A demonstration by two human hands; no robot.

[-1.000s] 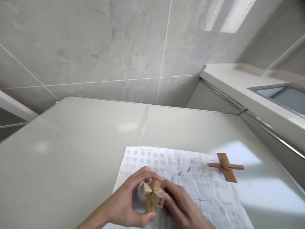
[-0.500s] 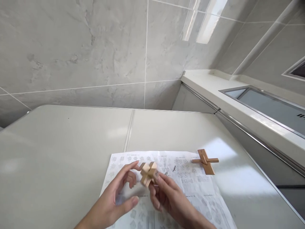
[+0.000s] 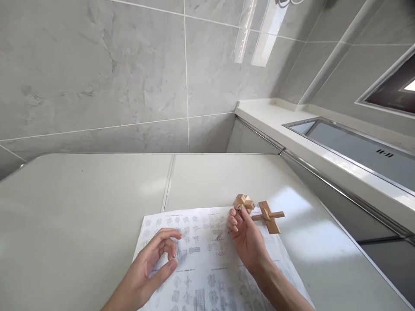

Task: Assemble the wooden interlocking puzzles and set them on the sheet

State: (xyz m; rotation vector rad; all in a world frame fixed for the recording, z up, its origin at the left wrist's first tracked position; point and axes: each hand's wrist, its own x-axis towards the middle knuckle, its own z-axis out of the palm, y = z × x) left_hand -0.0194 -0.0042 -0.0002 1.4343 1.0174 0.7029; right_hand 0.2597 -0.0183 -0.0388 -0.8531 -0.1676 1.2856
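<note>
My right hand (image 3: 244,235) has its fingers closed on a wooden burr puzzle (image 3: 245,204), a knobbly block of interlocked pieces, at the far edge of the printed sheet. Just to its right lies a second wooden puzzle (image 3: 268,217), shaped like a cross of flat pieces. My left hand (image 3: 155,259) hovers over the left part of the printed sheet (image 3: 207,259), fingers curled and apart from the thumb, with nothing in it. Rows of small puzzle drawings cover the paper.
The white folding table (image 3: 97,224) has a seam (image 3: 169,181) running across it. Behind stands a grey tiled wall (image 3: 139,69). On the right is a white counter (image 3: 262,114) with a sink (image 3: 353,142) set into it.
My right hand has carried the burr puzzle away from my left hand, rightward and farther back, beside the cross-shaped puzzle. My left hand stays empty over the sheet. The view has shifted slightly.
</note>
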